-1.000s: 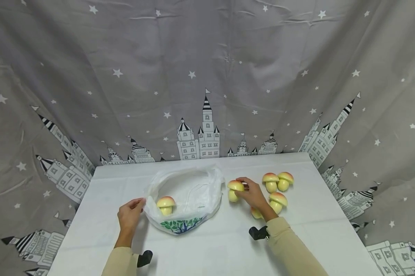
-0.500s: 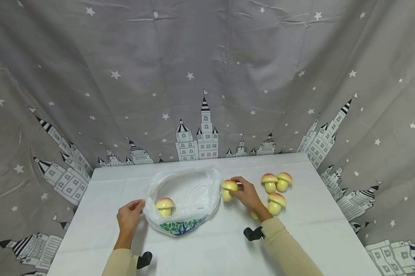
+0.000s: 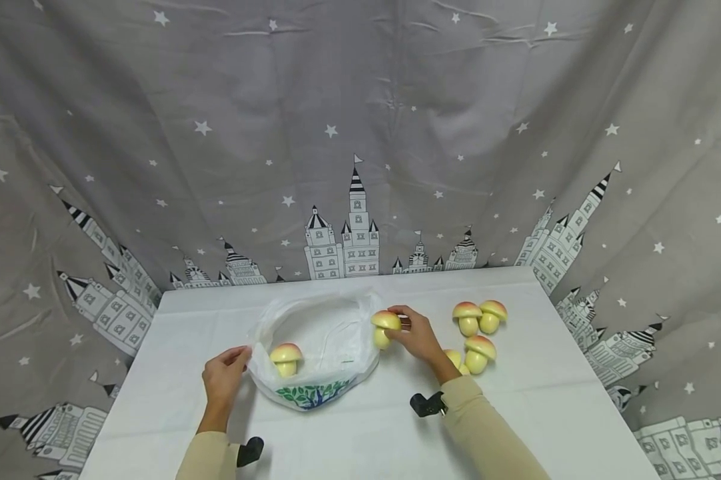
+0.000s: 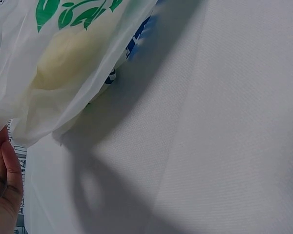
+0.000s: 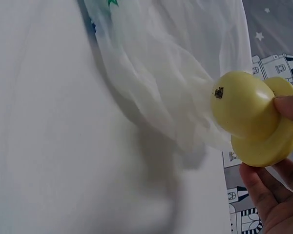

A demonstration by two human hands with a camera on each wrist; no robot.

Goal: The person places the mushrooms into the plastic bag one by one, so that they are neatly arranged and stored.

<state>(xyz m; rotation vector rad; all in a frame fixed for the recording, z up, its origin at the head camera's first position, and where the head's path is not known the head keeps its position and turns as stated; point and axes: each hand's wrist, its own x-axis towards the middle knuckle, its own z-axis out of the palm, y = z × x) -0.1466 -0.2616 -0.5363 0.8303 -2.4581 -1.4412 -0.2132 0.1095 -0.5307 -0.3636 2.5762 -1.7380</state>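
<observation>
A white plastic bag (image 3: 360, 363) with a green and blue tree print lies with its mouth spread wide on the table. Inside it, near the left side, sits a toy mushroom (image 3: 285, 360) with a yellow stem and reddish cap. My left hand (image 3: 224, 377) pinches the bag's left rim; in the left wrist view only part of that hand (image 4: 5, 180) shows. Between thumb and fingers, my right hand (image 3: 417, 337) holds another toy mushroom (image 3: 386, 321) at the bag's right rim. The right wrist view shows this mushroom's yellow stem (image 5: 244, 105) toward the camera.
Several more toy mushrooms (image 3: 479, 353) lie on the right part of the white table (image 3: 348, 447), one partly hidden behind the right forearm. A grey curtain (image 3: 246, 133) with stars and castles hangs behind the table.
My right hand has moved left with its mushroom, from beside the loose ones to the bag's right rim. The left hand stays at the bag's left rim.
</observation>
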